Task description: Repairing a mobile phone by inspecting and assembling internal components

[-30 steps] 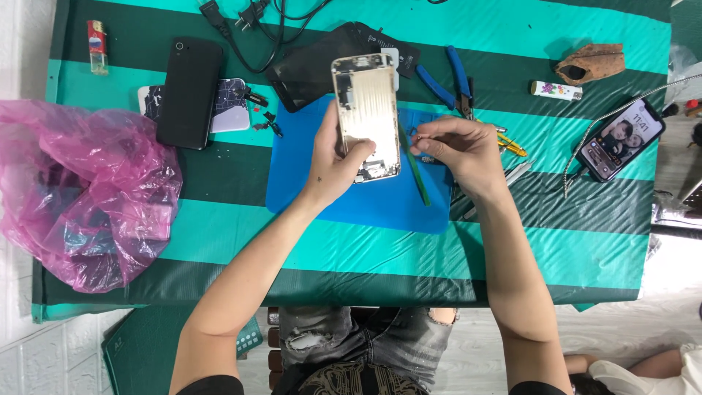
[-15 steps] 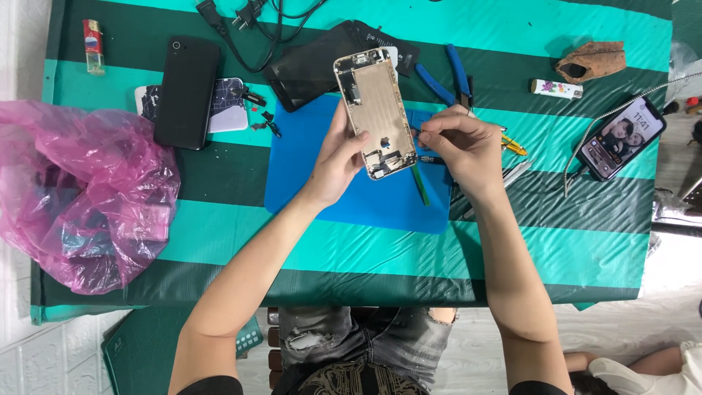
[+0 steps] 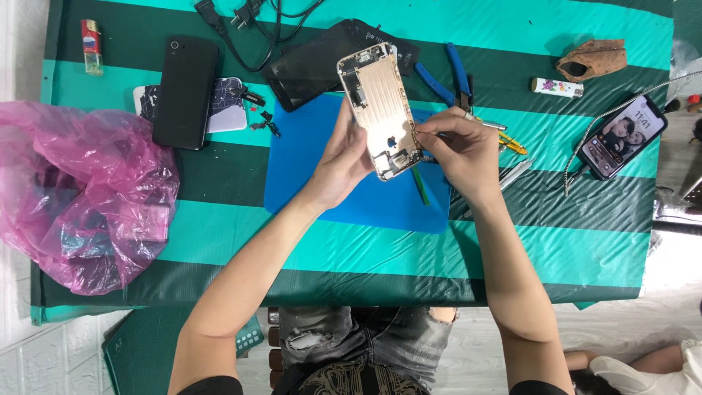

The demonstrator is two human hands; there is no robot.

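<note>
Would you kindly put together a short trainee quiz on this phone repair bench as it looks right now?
1. True or false: the left hand holds the phone shell lifted above the blue mat.
2. Which lies nearest the pink bag? A) pliers B) black phone C) charging phone
3. What touches the shell's lower right edge?

Key
1. True.
2. B.
3. The right hand, fingertips pinched at the edge; whether they hold a tool cannot be told.
</note>
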